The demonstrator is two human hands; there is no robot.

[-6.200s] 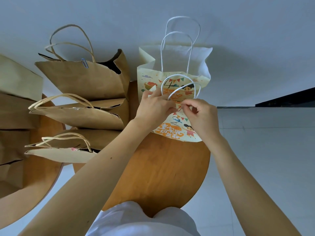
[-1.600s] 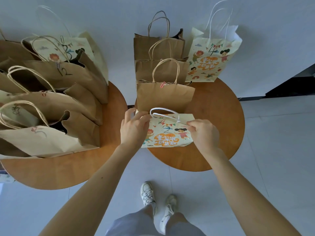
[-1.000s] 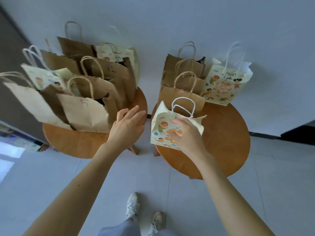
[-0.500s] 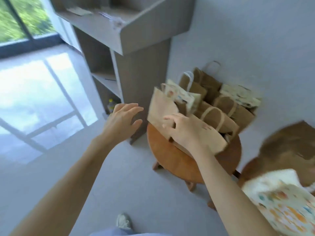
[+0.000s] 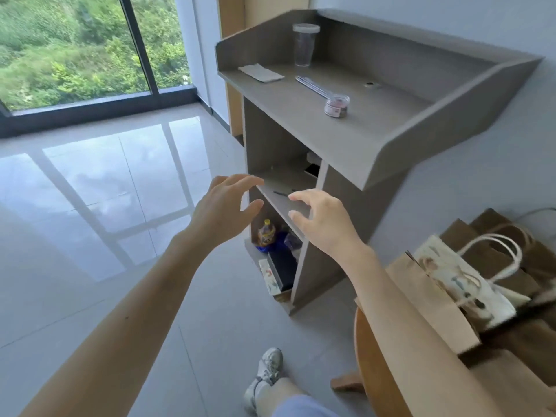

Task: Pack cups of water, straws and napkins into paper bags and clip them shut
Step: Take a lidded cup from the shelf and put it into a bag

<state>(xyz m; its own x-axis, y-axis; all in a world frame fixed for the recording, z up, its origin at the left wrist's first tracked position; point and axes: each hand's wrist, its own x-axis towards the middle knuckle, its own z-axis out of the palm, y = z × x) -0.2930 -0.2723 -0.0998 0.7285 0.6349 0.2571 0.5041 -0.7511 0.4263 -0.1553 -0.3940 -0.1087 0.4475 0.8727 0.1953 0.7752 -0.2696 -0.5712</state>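
1. Paper bags (image 5: 427, 302), light and crushable, are crowded on the table (image 5: 371, 359); handles are preferred.
2. Left hand (image 5: 222, 207) and right hand (image 5: 326, 222) are outstretched, fingers spread, nothing held.
3. The lidded cup (image 5: 304, 45) on the grey counter (image 5: 301, 115), probably thin-walled, is best gripped mid-body.

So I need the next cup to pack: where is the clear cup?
Head view: the clear cup stands upright at the back of the grey stand's top, right of the napkin, behind the straws.

So the cup (image 5: 304, 45), napkin (image 5: 261, 73) and straws (image 5: 313, 85) sit on the stand (image 5: 301, 124), upper middle of frame. All the paper bags (image 5: 427, 299) crowd the table (image 5: 370, 356), lower right.
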